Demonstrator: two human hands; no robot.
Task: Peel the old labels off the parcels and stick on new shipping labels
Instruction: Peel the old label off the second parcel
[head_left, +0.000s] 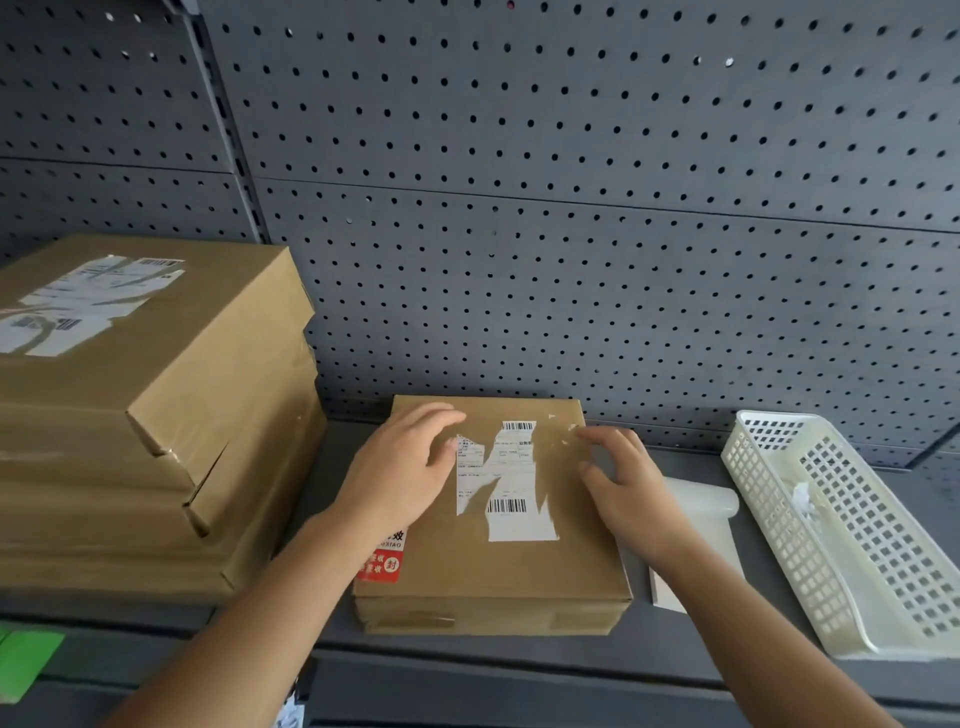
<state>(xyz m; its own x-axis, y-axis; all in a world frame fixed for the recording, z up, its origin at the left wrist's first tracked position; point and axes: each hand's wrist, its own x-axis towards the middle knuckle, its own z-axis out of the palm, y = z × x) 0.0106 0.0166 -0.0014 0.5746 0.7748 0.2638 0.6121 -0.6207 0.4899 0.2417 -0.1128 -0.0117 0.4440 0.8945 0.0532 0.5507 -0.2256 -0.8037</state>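
Evidently mid-peel: parcel (519, 566) lies near the shelf's (519, 656) front edge, old label (511, 488) half torn away. Left hand (405, 467) rests flat beside the label, right hand (623, 483) hovers loose-fingered at its right; neither grips anything. Next move likely needs a nail under a torn edge.

A dark grey pegboard (571, 208) forms the back wall, dotted with regular round holes, its panels meeting at a horizontal seam. A slotted metal upright (227, 130) runs down it on the left. Below it a grey metal shelf (519, 657) juts forward under soft, even light, with a green patch (23, 660) at its lower left edge.
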